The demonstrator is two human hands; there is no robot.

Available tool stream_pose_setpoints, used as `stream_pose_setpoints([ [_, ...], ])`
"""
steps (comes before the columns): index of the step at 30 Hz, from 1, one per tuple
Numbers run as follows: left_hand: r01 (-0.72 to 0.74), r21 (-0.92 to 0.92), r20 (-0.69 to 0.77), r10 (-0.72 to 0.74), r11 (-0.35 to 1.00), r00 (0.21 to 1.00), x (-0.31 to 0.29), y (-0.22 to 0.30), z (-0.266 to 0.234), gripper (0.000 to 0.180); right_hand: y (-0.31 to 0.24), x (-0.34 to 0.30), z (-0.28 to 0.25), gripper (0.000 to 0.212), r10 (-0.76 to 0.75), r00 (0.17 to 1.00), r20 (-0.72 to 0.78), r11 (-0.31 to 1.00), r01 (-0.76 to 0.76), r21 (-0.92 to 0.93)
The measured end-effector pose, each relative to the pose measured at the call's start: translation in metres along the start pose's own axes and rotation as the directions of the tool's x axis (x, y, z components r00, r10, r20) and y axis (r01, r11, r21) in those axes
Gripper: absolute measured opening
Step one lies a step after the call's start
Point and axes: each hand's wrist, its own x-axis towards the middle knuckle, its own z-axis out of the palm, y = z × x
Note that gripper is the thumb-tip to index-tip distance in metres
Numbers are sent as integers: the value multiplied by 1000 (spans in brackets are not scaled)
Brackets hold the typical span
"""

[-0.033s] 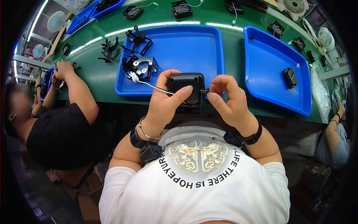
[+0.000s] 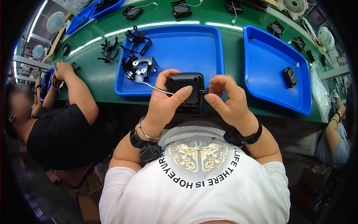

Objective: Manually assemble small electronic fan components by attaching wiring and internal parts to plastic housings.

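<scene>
My left hand point(image 2: 164, 102) is closed around a black box-shaped device point(image 2: 194, 86) with rounded corners, thumb across its face. A white cable point(image 2: 154, 88) runs from the device toward the left, its plug end blurred. On the right side of the device sits a small black knob point(image 2: 204, 91). My right hand point(image 2: 233, 102) has its thumb and forefinger pinched at that knob, with the other fingers curled. Below the device a dark bracket edge point(image 2: 190, 109) shows. Just beyond, a blue tray point(image 2: 186, 41) holds black and silver metal brackets point(image 2: 143, 66) in its left part.
Another blue tray point(image 2: 272, 48) at the right holds one black device point(image 2: 289, 77). Black brackets point(image 2: 109, 50) lie on the green table point(image 2: 89, 87). Several cabled devices point(image 2: 181, 9) stand along the back. A co-worker point(image 2: 71, 123) sits left; another person's arm point(image 2: 333, 123) shows right.
My right thumb and fingers have moved slightly left, closing in on the knob. The plug end of the cable has swung a little to the right.
</scene>
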Motion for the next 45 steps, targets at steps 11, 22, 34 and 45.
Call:
stream_pose_setpoints([
  [11,62,-24,4,-62,998,998,0,2,3,43,9,3,0,21,-135,990,-26,990,134,-48],
  [22,-152,245,68,139,958,988,0,0,3,46,19,-2,-4,17,197,973,116,974,-181,-134],
  [34,-135,149,-16,139,980,990,2,0,4,47,13,2,6,19,-36,999,-35,981,29,-191],
  [45,-163,235,0,167,958,986,2,0,6,46,19,3,-1,20,-8,999,47,967,20,-256],
])
